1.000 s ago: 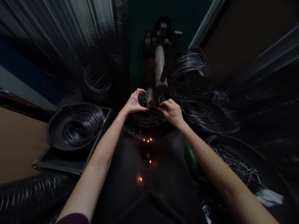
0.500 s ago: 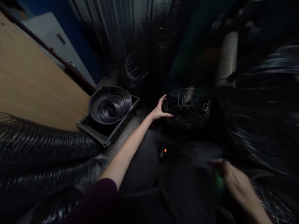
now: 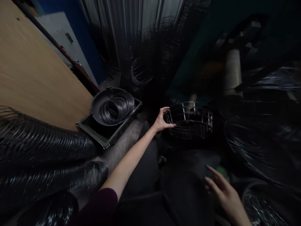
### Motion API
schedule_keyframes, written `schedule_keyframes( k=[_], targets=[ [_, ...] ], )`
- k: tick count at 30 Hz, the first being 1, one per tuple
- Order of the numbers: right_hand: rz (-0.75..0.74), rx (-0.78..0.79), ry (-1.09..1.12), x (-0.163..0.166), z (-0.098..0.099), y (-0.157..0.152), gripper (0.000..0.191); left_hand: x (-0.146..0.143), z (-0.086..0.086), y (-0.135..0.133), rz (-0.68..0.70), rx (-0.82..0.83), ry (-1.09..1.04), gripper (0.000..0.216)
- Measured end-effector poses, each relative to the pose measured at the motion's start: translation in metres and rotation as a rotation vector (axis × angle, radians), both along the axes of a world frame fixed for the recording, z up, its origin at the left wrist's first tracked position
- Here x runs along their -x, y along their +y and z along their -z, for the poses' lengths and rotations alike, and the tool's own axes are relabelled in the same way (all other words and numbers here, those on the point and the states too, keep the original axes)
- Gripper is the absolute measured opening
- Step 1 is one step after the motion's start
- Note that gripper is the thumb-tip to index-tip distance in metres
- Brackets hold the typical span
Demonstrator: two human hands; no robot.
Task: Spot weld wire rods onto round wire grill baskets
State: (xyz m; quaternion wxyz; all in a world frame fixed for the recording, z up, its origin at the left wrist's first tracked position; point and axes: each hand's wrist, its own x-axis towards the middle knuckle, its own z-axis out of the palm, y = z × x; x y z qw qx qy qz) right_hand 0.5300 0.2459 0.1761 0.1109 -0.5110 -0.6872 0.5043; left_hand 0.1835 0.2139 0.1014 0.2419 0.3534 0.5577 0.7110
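A round cage of metal wire (image 3: 193,121) sits in front of the knees, in the middle right of the head view. My left hand (image 3: 162,121) grips its left side, thumb below and fingers above on the wires. My right hand (image 3: 224,191) hovers over the dark-clothed right thigh, with the fingers apart and nothing visible in them. Close behind that hand is a green object (image 3: 223,173), partly hidden. Between the legs the floor is dark, with a small pale thing I cannot make out.
To the left, coiled wire rings (image 3: 116,108) lie in a round pan (image 3: 96,105) on a dark crate (image 3: 103,142). Long rows of wire rings (image 3: 42,141) line the left edge. A metal cylinder (image 3: 233,70) belongs to the machine at right. A container of wire pieces (image 3: 261,207) stands lower right.
My right hand has shifted left over the thigh and its fingers now show spread. The orange glow between the legs has gone. My left hand stays on the wire cage, whose angle has changed slightly.
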Motion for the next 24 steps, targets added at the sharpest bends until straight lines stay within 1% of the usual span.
schedule_keyframes(
  k=[1, 2, 4, 5, 6, 8, 10, 12, 13, 14, 15, 16, 17, 18, 20, 21, 22, 24],
  targets=[
    [0.019, -0.044, 0.031, 0.010, -0.011, 0.000, 0.056, -0.009, 0.002, -0.007, -0.020, -0.016, 0.038, 0.103],
    [0.019, -0.086, 0.056, 0.021, -0.024, 0.001, 0.054, -0.016, 0.003, -0.014, -0.033, -0.016, 0.074, 0.099],
    [-0.022, -0.152, 0.068, 0.045, -0.051, 0.001, 0.041, -0.026, -0.003, -0.027, -0.051, 0.029, 0.150, 0.093],
    [-0.063, -0.165, 0.058, 0.057, -0.065, 0.002, 0.036, -0.028, -0.011, -0.032, -0.049, 0.066, 0.207, 0.090],
    [-0.113, -0.155, 0.049, 0.068, -0.078, 0.003, 0.034, -0.027, -0.020, -0.036, -0.042, 0.102, 0.282, 0.087],
    [-0.198, -0.078, 0.070, 0.090, -0.098, 0.009, 0.038, -0.021, -0.043, -0.039, -0.016, 0.157, 0.476, 0.080],
    [-0.269, 0.050, 0.098, 0.110, -0.108, 0.023, 0.041, -0.014, -0.065, -0.036, 0.001, 0.200, 0.652, 0.073],
    [-0.311, 0.168, 0.113, 0.126, -0.109, 0.041, 0.043, -0.010, -0.083, -0.030, 0.025, 0.231, 0.793, 0.066],
    [-0.315, 0.200, 0.109, 0.132, -0.107, 0.049, 0.042, -0.010, -0.090, -0.027, 0.041, 0.242, 0.853, 0.062],
    [-0.308, 0.200, 0.095, 0.138, -0.104, 0.056, 0.040, -0.011, -0.096, -0.025, 0.057, 0.251, 0.904, 0.058],
    [-0.301, 0.162, 0.074, 0.143, -0.100, 0.061, 0.038, -0.013, -0.100, -0.023, 0.070, 0.258, 0.945, 0.055],
    [-0.305, 0.082, 0.044, 0.146, -0.096, 0.064, 0.035, -0.015, -0.102, -0.021, 0.084, 0.263, 0.974, 0.053],
    [-0.329, -0.042, 0.008, 0.148, -0.092, 0.065, 0.032, -0.016, -0.103, -0.019, 0.096, 0.265, 0.991, 0.052],
    [-0.377, -0.200, -0.035, 0.149, -0.089, 0.064, 0.029, -0.017, -0.104, -0.018, 0.104, 0.264, 0.998, 0.052],
    [-0.531, -0.541, -0.143, 0.147, -0.084, 0.058, 0.029, -0.017, -0.103, -0.015, 0.115, 0.257, 0.992, 0.054],
    [-0.613, -0.685, -0.210, 0.144, -0.083, 0.055, 0.030, -0.017, -0.103, -0.014, 0.120, 0.254, 0.985, 0.055],
    [-0.686, -0.798, -0.281, 0.141, -0.081, 0.051, 0.033, -0.017, -0.102, -0.013, 0.123, 0.253, 0.975, 0.056],
    [-0.791, -0.933, -0.409, 0.135, -0.078, 0.046, 0.035, -0.018, -0.101, -0.013, 0.122, 0.249, 0.947, 0.058]
  ],
)
